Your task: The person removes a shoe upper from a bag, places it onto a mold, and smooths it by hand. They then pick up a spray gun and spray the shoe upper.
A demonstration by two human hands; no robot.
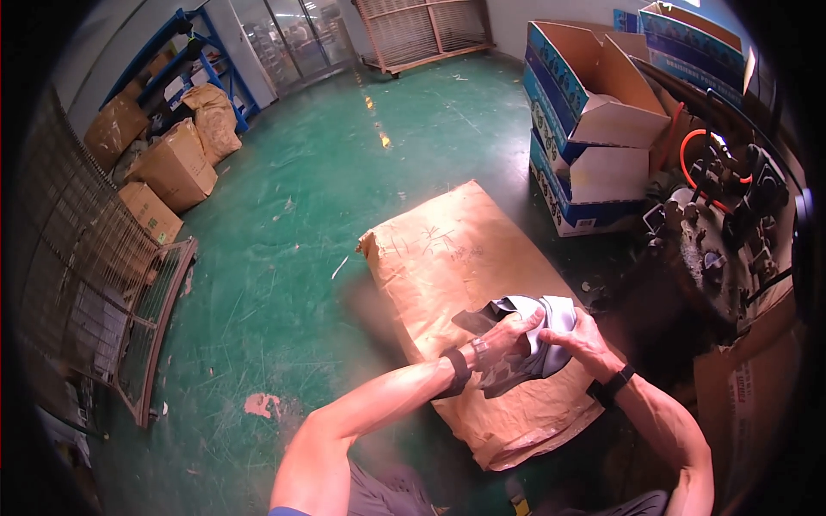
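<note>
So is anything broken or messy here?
Yes. The green floor has a bare patch where paint has chipped off, plus scuffs. The brown sack under both hands looks crumpled and torn at its corner.

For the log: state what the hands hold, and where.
Both hands, left and right, grip a grey shoe part at its near edges.

A worn green floor (pixel 344 163) is being lit by glare from glass doors (pixel 292 34). Cardboard boxes (pixel 172 168) are being kept beside blue shelving (pixel 202 52); a wooden pallet (pixel 422 30) is being leaned against the wall.
</note>
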